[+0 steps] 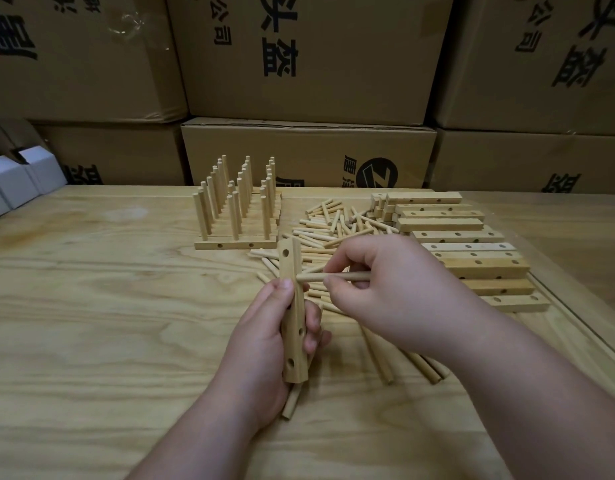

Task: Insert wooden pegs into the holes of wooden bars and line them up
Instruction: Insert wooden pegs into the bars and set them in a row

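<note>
My left hand (264, 337) grips a wooden bar (292, 271) held nearly upright over the table, its drilled holes facing me. A peg sticks out below that hand, under the bar. My right hand (396, 289) pinches a wooden peg (333, 276) lying level, its left tip touching the bar's right side near the middle. Behind the hands, several finished bars with upright pegs (237, 209) stand lined up in rows. A heap of loose pegs (333, 226) lies right of them. A stack of bare drilled bars (465, 247) sits at the right.
The wooden table (91, 306) carries more loose pegs (403, 362) under my right forearm. Stacked cardboard boxes (309, 150) wall off the back edge. Small white boxes (18, 178) stand at the far left.
</note>
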Available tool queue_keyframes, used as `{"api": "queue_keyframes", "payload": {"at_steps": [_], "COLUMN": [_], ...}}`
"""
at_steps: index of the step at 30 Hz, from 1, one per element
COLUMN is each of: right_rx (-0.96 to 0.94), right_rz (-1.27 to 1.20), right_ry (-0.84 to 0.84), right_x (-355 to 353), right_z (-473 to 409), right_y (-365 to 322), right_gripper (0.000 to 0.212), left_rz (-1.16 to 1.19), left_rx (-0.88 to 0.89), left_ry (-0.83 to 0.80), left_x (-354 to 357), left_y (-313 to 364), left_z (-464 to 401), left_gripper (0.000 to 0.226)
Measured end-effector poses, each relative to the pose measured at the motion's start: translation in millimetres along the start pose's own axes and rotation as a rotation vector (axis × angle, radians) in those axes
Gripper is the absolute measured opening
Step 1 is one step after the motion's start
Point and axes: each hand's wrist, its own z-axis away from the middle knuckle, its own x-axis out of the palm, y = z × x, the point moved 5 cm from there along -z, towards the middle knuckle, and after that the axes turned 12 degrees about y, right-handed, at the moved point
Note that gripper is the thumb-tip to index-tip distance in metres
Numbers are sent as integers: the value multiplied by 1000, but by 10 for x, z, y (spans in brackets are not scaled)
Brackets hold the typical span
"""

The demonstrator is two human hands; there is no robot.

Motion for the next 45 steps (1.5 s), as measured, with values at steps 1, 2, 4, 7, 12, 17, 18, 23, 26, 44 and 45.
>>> {"api": "queue_keyframes", "payload": {"at_steps": [1,2,4,7,12,17,18,23,26,44,45], "right_rx": [-11,-21,-36,-57,-35,26,35,70,72,71,74], "right_rz": [23,45,76,140,152,47,41,8,-21,34,35], "right_ry": [-4,-4,10,59,98,69,65,98,116,81,63], "right_x": [-8,-16,-25,2,67,33,28,-13,-30,-55,-52], "right_z": [3,4,6,31,44,10,7,-11,-6,-17,-19], "right_y": [-14,-27,-40,-67,-92,-19,-15,-2,-22,-28,-25], "right_gripper": [11,14,18,18,17,19,19,18,14,14,14], "left_rz": [-8,-15,-26,-40,-48,24,34,52,37,5,5], "left_rx": [7,13,21,33,18,-41,-44,-54,-43,-5,-2], "left_ry": [0,-3,-12,-12,14,13,8,11,0,27,18], "left_x": [0,-2,4,20,3,-1,5,-4,-15,-10,-1], "left_y": [-1,-1,0,3,-8,-17,-11,7,9,36,40], "left_z": [1,6,13,8,-8,-1,-2,-14,-3,22,23], "left_gripper": [26,27,26,24,33,37,35,33,26,23,21]}}
